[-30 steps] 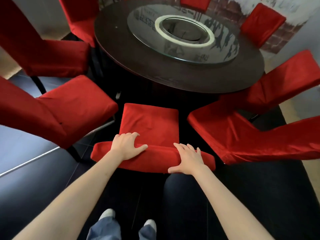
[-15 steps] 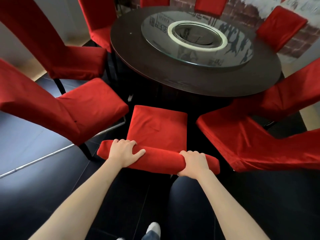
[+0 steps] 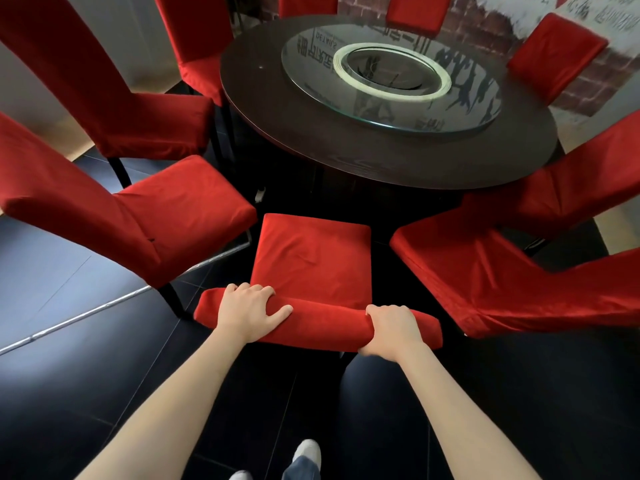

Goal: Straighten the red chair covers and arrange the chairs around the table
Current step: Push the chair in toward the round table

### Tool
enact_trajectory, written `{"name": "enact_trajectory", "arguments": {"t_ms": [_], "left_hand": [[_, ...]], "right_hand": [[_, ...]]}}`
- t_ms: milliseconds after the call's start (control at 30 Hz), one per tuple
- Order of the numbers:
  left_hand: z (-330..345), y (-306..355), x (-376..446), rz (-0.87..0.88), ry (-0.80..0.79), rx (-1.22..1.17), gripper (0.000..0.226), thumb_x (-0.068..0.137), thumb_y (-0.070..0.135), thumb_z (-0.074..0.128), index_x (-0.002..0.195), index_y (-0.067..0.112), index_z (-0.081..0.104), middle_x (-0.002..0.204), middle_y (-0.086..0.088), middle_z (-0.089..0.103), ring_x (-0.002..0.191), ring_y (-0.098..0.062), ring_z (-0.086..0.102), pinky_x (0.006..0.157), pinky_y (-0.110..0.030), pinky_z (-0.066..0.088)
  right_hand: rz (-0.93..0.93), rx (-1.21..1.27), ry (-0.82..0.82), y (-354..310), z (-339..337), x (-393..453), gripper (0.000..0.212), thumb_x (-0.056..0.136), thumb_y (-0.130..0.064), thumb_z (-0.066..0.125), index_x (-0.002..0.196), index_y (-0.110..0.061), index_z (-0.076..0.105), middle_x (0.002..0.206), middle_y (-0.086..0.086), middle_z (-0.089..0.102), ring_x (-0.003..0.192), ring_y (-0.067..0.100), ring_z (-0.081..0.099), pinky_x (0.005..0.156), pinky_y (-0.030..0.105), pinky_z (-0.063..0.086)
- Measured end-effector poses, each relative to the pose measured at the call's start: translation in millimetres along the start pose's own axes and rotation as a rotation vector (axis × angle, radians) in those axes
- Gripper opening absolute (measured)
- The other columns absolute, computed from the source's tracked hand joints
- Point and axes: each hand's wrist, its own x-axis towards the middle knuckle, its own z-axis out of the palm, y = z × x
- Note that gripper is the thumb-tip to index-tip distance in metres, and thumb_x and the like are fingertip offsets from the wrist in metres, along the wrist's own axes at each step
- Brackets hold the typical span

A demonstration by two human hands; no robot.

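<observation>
While two red-covered chairs point(image 3: 149, 223) stand at the near left, the left hand point(image 3: 247, 313) lies over the top of the middle chair's backrest point(image 3: 322, 322), fingers curled over its far edge, thumb spread. The right hand point(image 3: 393, 329) clamps the same backrest, fingers wrapped round. Its seat point(image 3: 311, 258) faces the round table point(image 3: 346, 143); more chairs point(image 3: 512, 278) stand right.

Floor point(image 3: 86, 393): dark glossy tiles with a metal strip point(image 3: 86, 311) running diagonally at left; round dark table point(image 3: 346, 150) stands on it, ringed by red-covered chairs; nearest chair point(image 3: 311, 258) faces the table, seat just short of its edge; on the table: glass turntable point(image 3: 391, 105) with a pale ring point(image 3: 391, 69) at centre; sock feet point(image 3: 306, 450) at bottom
</observation>
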Motion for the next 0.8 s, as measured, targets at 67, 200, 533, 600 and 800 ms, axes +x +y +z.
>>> {"name": "enact_trajectory", "arguments": {"t_ms": [67, 200, 533, 600, 800], "left_hand": [[0, -1, 0, 0.008, 0.006, -0.003, 0.085, 0.073, 0.079, 0.006, 0.115, 0.031, 0.061, 0.108, 0.010, 0.067, 0.100, -0.015, 0.058, 0.088, -0.034, 0.036], [-2, -2, 0, 0.024, 0.000, 0.008, 0.079, 0.077, 0.078, 0.011, 0.115, 0.030, 0.062, 0.106, 0.011, 0.068, 0.099, -0.014, 0.058, 0.088, -0.032, 0.036], [-1, 12, -8, 0.011, -0.019, 0.007, 0.072, 0.082, 0.075, 0.019, 0.114, 0.028, 0.061, 0.102, 0.008, 0.067, 0.097, -0.016, 0.058, 0.088, -0.034, 0.036], [0, 15, -9, 0.004, -0.018, 0.007, 0.074, 0.080, 0.076, 0.016, 0.113, 0.028, 0.061, 0.101, 0.008, 0.067, 0.097, -0.016, 0.058, 0.089, -0.034, 0.036], [-1, 16, -13, 0.003, -0.023, -0.004, 0.073, 0.081, 0.076, 0.018, 0.114, 0.027, 0.062, 0.102, 0.008, 0.067, 0.098, -0.016, 0.058, 0.091, -0.034, 0.035]], "right_hand": [[-0.002, -0.001, 0.009, -2, 4, -3, 0.051, 0.059, -0.056, 0.073, 0.092, -0.024, 0.053, 0.092, -0.008, 0.065, 0.088, 0.017, 0.061, 0.080, 0.031, 0.040], [0.005, 0.005, 0.017, -4, 10, -9, 0.051, 0.059, -0.058, 0.071, 0.091, -0.025, 0.052, 0.092, -0.008, 0.065, 0.087, 0.018, 0.061, 0.079, 0.031, 0.039], [0.025, -0.002, -0.014, 8, 8, -15, 0.052, 0.055, -0.056, 0.074, 0.091, -0.026, 0.053, 0.089, -0.010, 0.063, 0.084, 0.017, 0.060, 0.075, 0.031, 0.038], [0.030, -0.010, -0.019, 10, 8, -17, 0.053, 0.055, -0.057, 0.074, 0.093, -0.026, 0.053, 0.090, -0.010, 0.063, 0.085, 0.016, 0.060, 0.077, 0.031, 0.038], [0.064, -0.013, -0.025, 7, 9, -19, 0.058, 0.055, -0.057, 0.077, 0.099, -0.027, 0.054, 0.095, -0.009, 0.064, 0.091, 0.017, 0.060, 0.079, 0.031, 0.038]]}}
